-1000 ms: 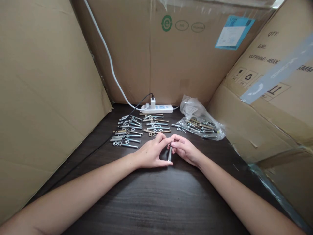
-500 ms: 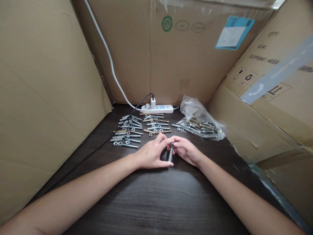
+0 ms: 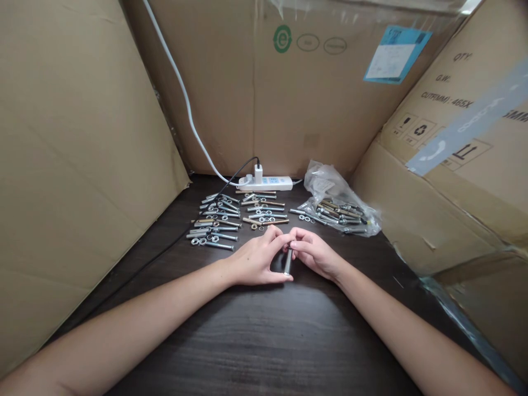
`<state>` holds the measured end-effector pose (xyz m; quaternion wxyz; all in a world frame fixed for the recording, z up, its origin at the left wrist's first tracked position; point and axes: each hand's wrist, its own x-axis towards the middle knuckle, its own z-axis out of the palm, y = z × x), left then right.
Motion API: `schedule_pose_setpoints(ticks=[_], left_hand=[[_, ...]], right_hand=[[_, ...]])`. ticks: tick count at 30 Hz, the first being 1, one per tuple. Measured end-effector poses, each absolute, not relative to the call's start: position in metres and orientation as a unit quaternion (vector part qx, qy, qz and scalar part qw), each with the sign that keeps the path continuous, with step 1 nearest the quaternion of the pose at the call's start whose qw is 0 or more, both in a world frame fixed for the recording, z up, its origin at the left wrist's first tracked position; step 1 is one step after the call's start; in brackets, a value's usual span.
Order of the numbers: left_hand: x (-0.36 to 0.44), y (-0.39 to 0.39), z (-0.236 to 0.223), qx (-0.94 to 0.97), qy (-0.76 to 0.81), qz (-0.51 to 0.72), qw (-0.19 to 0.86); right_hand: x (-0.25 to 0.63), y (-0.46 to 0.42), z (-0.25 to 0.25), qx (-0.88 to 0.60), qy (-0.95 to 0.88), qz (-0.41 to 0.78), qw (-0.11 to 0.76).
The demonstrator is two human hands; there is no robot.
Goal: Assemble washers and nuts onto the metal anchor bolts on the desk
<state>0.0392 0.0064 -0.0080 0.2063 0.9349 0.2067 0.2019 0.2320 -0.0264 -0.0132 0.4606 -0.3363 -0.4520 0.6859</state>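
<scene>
Both hands grip one bolt: my left hand [image 3: 253, 261] pinches its bottom end and my right hand [image 3: 315, 254] pinches the top of the bolt [image 3: 287, 262], just above the desk [image 3: 264, 330]. If my fingers slip, it could roll into the other bolts [image 3: 235, 217].

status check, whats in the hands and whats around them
Left hand and right hand both grip one bolt, upright over the table. Loose bolts and washers beyond, bag of bolts far right. Nothing blocking.
</scene>
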Motion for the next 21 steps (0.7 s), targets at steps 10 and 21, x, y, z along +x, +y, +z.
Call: schedule_pose_setpoints(ticks=[10,21], left_hand=[[0.0391,0.0064,-0.0081,0.933,0.208,0.206,0.207],[0.0393,0.0062,-0.0088,0.932,0.208,0.210,0.208]], right_hand=[[0.2345,-0.0246,-0.0109,-0.321,-0.442,0.701,0.459],[0.2315,-0.0264,-0.0120,-0.342,-0.459,0.680,0.458]])
